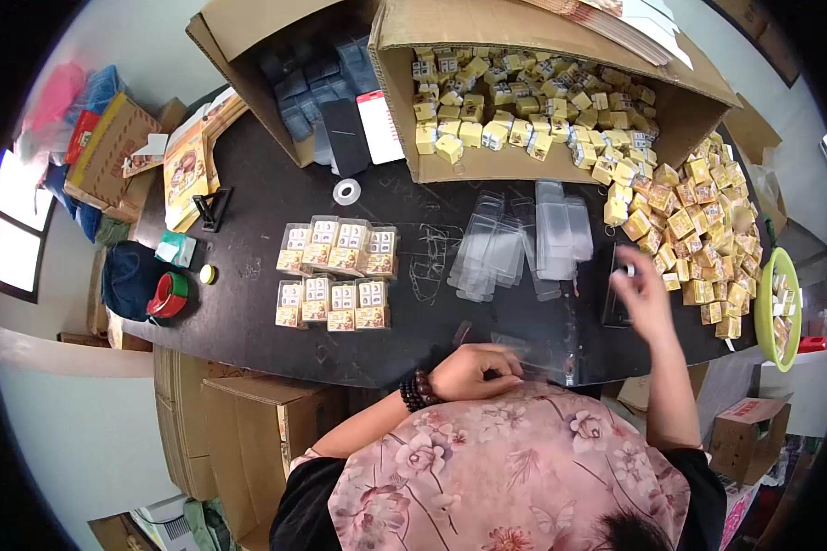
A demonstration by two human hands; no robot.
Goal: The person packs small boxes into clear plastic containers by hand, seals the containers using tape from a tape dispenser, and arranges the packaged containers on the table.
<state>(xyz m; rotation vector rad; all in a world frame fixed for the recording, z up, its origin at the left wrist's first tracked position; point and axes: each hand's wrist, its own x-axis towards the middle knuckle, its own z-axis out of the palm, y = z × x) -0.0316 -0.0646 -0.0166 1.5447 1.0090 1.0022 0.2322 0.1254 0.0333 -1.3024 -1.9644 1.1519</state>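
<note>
My left hand [476, 372] rests at the table's front edge with its fingers curled; what it holds, if anything, is hidden. Farther right, my right hand [643, 294] is raised over a small black tray [617, 308], fingers bent and blurred. Beside it spreads a pile of small yellow printed boxes [698, 220]. Flat clear plastic sleeves [496, 248] lie in front of me, with another stack of clear sleeves [560, 230] next to them. To the left, two rows of packed clear boxes [334, 308] stand together.
An open carton [395, 119] holds many yellow boxes; another carton [289, 147] holds blue-tinted clear packs. A tape roll [346, 192], black stand [212, 210] and red-green tape rolls [167, 295] lie leftward. A green basket [764, 312] sits at the right edge.
</note>
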